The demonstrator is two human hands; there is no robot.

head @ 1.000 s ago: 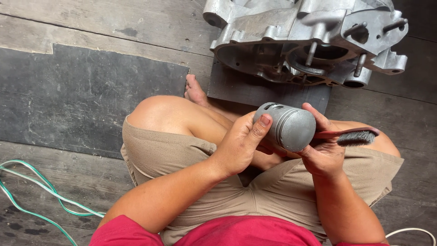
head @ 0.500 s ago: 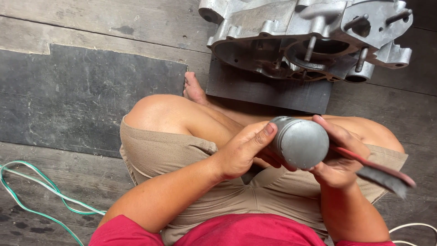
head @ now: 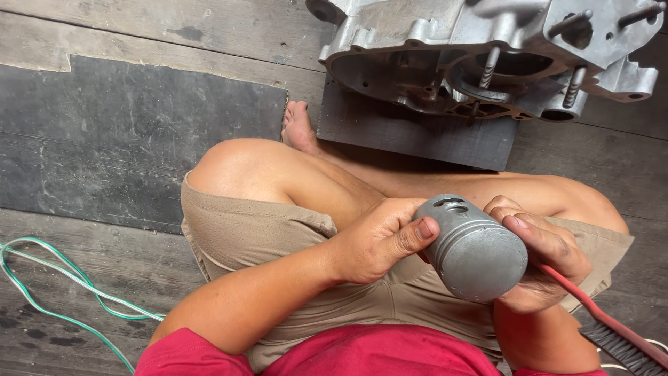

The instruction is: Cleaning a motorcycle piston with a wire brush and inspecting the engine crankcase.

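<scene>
Piston (head: 476, 252), grey, gripped by left hand (head: 379, 240) and right hand (head: 539, 261) above dark plank floor (head: 139, 278).

Grey piston (head: 473, 254), red-handled brush (head: 612, 327), khaki shorts (head: 243, 233), green-white cable (head: 62, 285).

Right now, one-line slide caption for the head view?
Seated person's left hand and right hand hold a grey piston; right also grips a red-handled brush.

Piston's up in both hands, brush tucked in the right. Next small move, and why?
Probably swing the brush up onto the piston. The left hand grips its side, the right hand cradles it, and the bristles point down, away from the grey crown.
</scene>
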